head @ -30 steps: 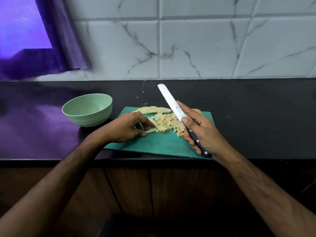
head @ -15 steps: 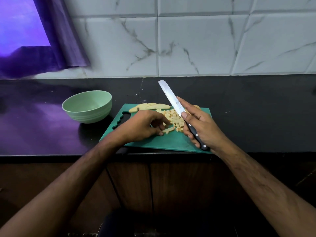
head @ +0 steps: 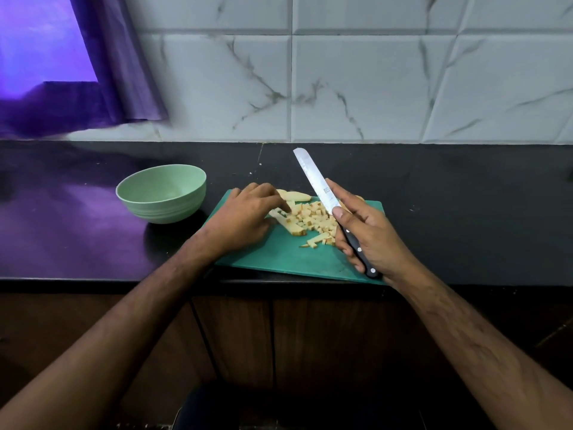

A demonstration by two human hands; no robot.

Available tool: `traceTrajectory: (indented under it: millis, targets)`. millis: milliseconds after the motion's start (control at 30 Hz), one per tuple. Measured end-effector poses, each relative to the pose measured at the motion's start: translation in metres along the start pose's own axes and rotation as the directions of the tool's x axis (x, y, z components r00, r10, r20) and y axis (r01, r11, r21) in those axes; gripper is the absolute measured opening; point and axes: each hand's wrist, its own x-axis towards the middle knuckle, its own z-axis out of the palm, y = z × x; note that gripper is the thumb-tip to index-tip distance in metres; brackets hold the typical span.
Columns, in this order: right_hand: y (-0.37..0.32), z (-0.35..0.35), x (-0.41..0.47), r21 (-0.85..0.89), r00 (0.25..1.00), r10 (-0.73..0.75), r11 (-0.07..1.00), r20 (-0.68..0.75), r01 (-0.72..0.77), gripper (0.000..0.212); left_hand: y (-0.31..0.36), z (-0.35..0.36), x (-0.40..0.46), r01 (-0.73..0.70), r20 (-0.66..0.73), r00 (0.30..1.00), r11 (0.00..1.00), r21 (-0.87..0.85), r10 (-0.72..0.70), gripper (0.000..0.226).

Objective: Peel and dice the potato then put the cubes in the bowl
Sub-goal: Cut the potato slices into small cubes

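Green plastic cutting board (head: 279, 256) sits on a black counter (head: 465, 212), w/ 1 pale green bowl (head: 161, 193) just beside its left corner. Nothing can be seen inside the bowl, so the task's potato is all on the board: 1 heap of diced cubes (head: 313, 217) around the middle, way too many to count, plus 1 longer uncut strip (head: 290, 226) at the heap's left edge and a few loose short bits (head: 316, 240) nearer the front. At the back edge there are approx 2 bigger pale pieces (head: 294, 196), prob slices or peel, can't tell which.

2 bare hands in view. Left hand (head: 245, 215) rests palm down on the board, fingers bent w/ tips touching the left side of the heap by the strip; whether it actually pinches anything can't be told. Right hand (head: 362, 234) grips 1 knife (head: 322, 187) by its black handle, fingers wrapped round, thumb laid on the blade, blade tilted up and away over the cubes.

Behind it all: white marble tiles (head: 372, 88) and 1 purple curtain (head: 117, 72) on the left.
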Motion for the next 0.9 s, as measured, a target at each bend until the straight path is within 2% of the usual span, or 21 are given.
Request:
traceTrajectory:
  millis: [67,200,333,500,633,767,900]
  targets:
    - [0.0,0.0,0.0,0.001,1.0,0.002,1.0,0.001,-0.002,0.048,-0.004,0.004,0.0,-0.016,0.035,0.999,0.995,0.097,0.013,0.028]
    - [0.0,-0.001,0.0,0.002,1.0,0.004,1.0,0.003,-0.004,0.048,-0.006,0.004,0.002,-0.041,0.019,0.999,0.99,0.135,0.039,0.022]
    - [-0.001,-0.001,-0.001,0.01,1.0,0.005,1.0,0.005,-0.005,0.048,-0.014,-0.007,0.003,-0.058,0.138,0.99,0.99,0.132,0.039,0.023]
    - [0.0,-0.001,0.0,0.01,1.0,0.009,1.0,0.004,-0.009,0.048,-0.02,-0.02,-0.005,0.001,0.272,0.962,0.999,0.05,-0.015,0.019]
    - [-0.001,0.0,-0.001,0.006,1.0,0.01,1.0,0.004,-0.01,0.049,-0.019,-0.026,-0.012,0.073,0.34,0.939,0.997,-0.033,-0.058,0.026]
    - [-0.002,0.002,-0.002,-0.004,1.0,0.007,1.0,0.001,-0.007,0.049,-0.012,-0.024,-0.011,0.093,0.251,0.966,0.987,-0.131,-0.058,0.029]
    - [-0.003,0.003,-0.003,-0.012,1.0,0.004,1.0,-0.002,-0.004,0.049,-0.005,-0.018,-0.001,0.064,0.243,0.97,0.963,-0.261,0.002,0.015]
